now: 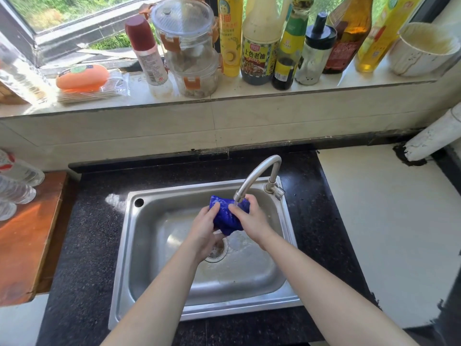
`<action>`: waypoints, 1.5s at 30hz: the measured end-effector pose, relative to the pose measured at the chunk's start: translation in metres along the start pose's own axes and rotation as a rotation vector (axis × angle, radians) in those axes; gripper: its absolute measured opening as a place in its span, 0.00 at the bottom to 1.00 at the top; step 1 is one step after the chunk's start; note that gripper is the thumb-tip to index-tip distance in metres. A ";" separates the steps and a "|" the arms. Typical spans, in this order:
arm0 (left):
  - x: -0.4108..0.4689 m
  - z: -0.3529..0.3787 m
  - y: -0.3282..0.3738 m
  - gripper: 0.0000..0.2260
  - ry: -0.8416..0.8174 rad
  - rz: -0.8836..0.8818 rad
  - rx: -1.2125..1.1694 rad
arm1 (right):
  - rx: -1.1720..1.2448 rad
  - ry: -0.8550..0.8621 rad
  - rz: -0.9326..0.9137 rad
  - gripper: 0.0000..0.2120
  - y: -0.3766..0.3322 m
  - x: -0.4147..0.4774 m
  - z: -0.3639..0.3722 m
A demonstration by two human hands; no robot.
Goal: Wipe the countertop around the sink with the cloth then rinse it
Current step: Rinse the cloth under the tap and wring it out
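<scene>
Left hand (203,227) | right hand (252,218): both grip cloth (225,218) under faucet (259,176)

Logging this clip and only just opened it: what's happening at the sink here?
A person grips a bunched blue cloth with the left hand and right hand, holding it right under the faucet spout above the steel sink. Water seems to be running onto it, and the sink bottom looks wet. This looks like the rinse step; neither hand is on the dark countertop.
</scene>
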State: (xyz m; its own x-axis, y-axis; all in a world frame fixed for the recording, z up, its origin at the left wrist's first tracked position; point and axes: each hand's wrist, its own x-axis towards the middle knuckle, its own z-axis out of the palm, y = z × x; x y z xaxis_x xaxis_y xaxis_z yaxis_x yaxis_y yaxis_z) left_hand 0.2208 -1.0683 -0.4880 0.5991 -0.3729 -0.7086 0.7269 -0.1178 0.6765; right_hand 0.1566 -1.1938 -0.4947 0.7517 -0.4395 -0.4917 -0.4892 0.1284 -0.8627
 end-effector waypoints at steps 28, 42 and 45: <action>0.014 0.004 0.001 0.08 0.060 0.176 0.154 | -0.231 0.064 -0.071 0.08 0.013 0.001 -0.001; 0.012 0.012 0.030 0.09 0.084 0.091 0.124 | -0.544 -0.058 -0.315 0.16 0.034 -0.001 -0.005; 0.012 0.000 0.032 0.09 0.092 0.182 0.366 | -0.474 -0.055 -0.205 0.16 0.033 0.001 -0.014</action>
State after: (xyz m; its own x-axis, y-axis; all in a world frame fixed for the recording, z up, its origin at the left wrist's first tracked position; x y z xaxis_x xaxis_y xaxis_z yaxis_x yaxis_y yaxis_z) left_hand 0.2513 -1.0764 -0.4755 0.7463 -0.3363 -0.5744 0.4488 -0.3830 0.8074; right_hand 0.1349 -1.2025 -0.5224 0.8691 -0.3641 -0.3347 -0.4664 -0.3782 -0.7996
